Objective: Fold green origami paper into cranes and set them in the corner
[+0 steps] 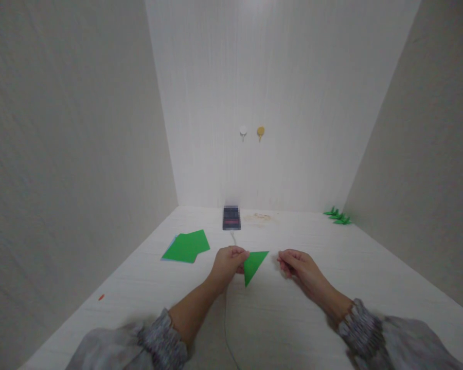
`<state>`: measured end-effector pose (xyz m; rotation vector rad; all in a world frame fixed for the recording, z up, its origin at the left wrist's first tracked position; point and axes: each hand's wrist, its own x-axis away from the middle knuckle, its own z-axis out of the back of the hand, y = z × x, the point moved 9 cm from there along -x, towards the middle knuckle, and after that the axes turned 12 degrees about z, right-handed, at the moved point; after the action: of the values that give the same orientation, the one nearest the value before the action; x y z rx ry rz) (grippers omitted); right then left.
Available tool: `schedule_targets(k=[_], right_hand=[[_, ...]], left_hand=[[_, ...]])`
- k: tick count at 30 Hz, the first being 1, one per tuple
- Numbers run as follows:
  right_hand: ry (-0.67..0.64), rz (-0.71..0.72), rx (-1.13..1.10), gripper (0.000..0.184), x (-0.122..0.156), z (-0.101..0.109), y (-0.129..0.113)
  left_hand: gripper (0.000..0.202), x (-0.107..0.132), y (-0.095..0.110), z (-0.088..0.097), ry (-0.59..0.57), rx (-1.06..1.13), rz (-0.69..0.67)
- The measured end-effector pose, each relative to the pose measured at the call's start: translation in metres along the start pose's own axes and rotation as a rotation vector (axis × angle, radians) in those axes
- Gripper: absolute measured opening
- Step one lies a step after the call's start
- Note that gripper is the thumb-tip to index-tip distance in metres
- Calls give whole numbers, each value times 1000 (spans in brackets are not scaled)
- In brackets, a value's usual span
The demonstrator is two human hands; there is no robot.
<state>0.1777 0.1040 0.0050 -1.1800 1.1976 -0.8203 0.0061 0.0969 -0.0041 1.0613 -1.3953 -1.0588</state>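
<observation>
My left hand [228, 263] is closed in a pinch on the left edge of a green paper folded into a triangle [254, 264], held just above the white table [293, 318]. My right hand [298, 267] hovers a short way to the right of the triangle, fingers curled together, not touching the paper and with nothing visible in them. Both arms wear grey patterned sleeves.
A stack of green paper sheets [187, 246] lies on the left of the table. A small dark device [231, 218] with a thin cable stands at the back. Several folded green paper pieces [337, 216] sit at the back right. Two wall hooks [251, 133] hang above. Walls enclose three sides.
</observation>
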Motion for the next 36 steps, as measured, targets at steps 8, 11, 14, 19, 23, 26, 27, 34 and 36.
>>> schedule_targets(k=[8, 11, 14, 19, 23, 26, 27, 34, 36], right_hand=[[-119, 10, 20, 24, 8, -42, 14], [-76, 34, 37, 21, 7, -38, 12], [-64, 50, 39, 17, 7, -37, 4], [-62, 66, -8, 17, 8, -39, -4], [-116, 74, -15, 17, 9, -42, -2], [-138, 90, -31, 17, 9, -42, -3], [-139, 95, -41, 17, 9, -43, -4], [-144, 111, -45, 15, 10, -42, -10], [-143, 116, -44, 14, 10, -41, -10]], left_hand=[[25, 10, 6, -21, -50, 22, -20], [25, 11, 4, -24, -90, 23, 6], [28, 10, -1, -24, -124, 18, 58], [33, 12, -2, -25, -144, 6, 85], [31, 16, 0, -27, -157, -22, 106], [30, 20, 3, -28, -171, -6, 112], [30, 22, 4, -29, -178, 2, 116], [29, 23, 3, -30, -230, 50, 127], [30, 20, 5, -22, -182, 76, 98]])
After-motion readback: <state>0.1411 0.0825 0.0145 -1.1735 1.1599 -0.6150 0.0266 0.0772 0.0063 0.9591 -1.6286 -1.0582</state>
